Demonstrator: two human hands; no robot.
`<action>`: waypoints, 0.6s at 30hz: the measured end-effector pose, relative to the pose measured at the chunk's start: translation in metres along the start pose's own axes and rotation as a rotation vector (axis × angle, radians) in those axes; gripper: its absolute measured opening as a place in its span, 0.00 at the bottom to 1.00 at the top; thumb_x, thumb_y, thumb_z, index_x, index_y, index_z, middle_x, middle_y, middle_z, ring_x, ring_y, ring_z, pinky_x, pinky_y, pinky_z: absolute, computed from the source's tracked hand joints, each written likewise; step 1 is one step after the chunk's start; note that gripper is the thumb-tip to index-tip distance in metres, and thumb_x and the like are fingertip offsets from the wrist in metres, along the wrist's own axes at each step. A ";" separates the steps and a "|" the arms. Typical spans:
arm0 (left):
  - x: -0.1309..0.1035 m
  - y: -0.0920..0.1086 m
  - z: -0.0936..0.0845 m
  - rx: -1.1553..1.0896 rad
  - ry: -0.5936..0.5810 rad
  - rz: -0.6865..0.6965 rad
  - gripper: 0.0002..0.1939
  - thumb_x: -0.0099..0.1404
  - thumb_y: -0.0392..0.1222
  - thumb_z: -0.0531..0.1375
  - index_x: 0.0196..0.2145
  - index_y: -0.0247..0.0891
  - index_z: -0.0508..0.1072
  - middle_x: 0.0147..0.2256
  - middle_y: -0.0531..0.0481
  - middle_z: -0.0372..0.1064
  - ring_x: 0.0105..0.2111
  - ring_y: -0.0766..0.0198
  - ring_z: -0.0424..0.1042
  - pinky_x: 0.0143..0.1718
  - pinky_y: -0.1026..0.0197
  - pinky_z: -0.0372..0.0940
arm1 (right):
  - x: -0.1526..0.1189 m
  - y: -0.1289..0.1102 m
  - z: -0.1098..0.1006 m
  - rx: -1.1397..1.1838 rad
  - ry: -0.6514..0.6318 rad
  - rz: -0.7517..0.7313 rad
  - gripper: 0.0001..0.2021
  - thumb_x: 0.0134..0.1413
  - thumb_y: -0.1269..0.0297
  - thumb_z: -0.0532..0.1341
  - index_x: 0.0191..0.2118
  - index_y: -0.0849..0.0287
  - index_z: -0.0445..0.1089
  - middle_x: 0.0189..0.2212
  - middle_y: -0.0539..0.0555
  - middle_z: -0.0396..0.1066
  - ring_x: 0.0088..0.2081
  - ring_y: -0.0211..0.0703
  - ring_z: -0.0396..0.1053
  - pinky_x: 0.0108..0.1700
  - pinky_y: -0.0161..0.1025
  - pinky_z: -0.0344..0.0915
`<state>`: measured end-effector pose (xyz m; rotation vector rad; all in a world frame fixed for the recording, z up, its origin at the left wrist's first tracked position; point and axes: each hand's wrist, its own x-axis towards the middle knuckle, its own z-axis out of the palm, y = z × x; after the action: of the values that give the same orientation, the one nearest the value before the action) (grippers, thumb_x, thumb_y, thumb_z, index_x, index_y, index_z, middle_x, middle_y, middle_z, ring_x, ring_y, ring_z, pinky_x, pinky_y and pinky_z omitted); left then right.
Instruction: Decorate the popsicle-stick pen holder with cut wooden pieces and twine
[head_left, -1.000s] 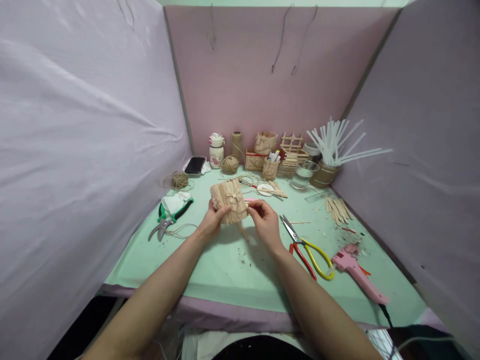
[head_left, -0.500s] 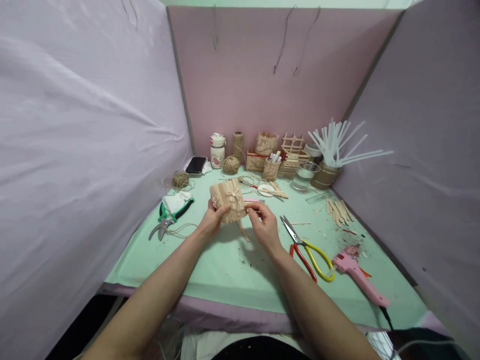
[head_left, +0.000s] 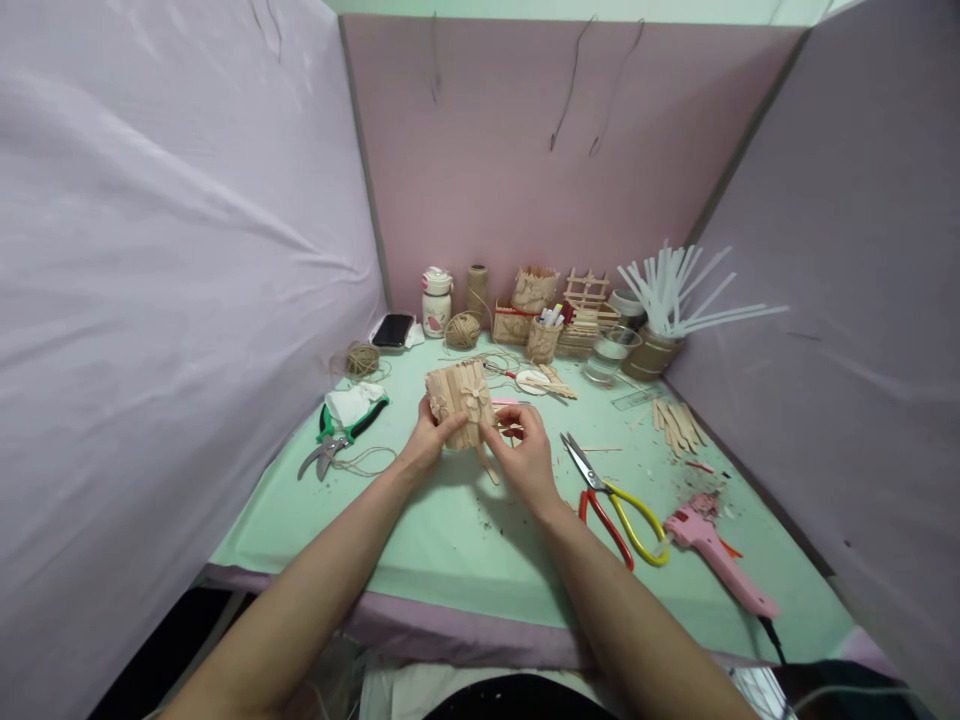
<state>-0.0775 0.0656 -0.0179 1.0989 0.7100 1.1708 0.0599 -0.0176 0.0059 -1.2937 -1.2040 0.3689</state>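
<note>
A small box of pale wooden sticks (head_left: 454,385), with flower-shaped pieces on its sides, is held above the middle of the table. My left hand (head_left: 426,440) grips its left side and lower front, the thumb lying across the front. My right hand (head_left: 525,445) is at its lower right corner, thumb against the front and fingers bent around the right edge; a thin strip shows near those fingers. From under the box a narrow wooden strip (head_left: 489,467) hangs down between the hands.
Right of my hands lie scissors (head_left: 630,515), red-handled pliers (head_left: 609,530) and a pink glue gun (head_left: 720,560). Green-handled shears (head_left: 337,440) lie left. Behind stand a bottle (head_left: 436,305), twine (head_left: 463,330), a glass (head_left: 609,355) and a pot of glue sticks (head_left: 652,352).
The box has shifted slightly right and turned a little. My right thumb has moved onto its front, and the right fingers have spread from their pinch around its edge.
</note>
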 end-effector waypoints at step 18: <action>-0.003 0.001 -0.002 -0.051 -0.157 -0.086 0.54 0.49 0.42 0.72 0.65 0.46 0.45 0.60 0.39 0.61 0.60 0.48 0.62 0.61 0.43 0.56 | 0.005 -0.001 0.000 0.267 -0.112 0.203 0.16 0.48 0.58 0.65 0.43 0.57 0.67 0.43 0.57 0.73 0.46 0.48 0.72 0.47 0.46 0.70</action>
<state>-0.0804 0.0631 -0.0181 1.0940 0.5969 1.0124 0.0618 -0.0143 0.0087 -1.1761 -1.0762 0.7332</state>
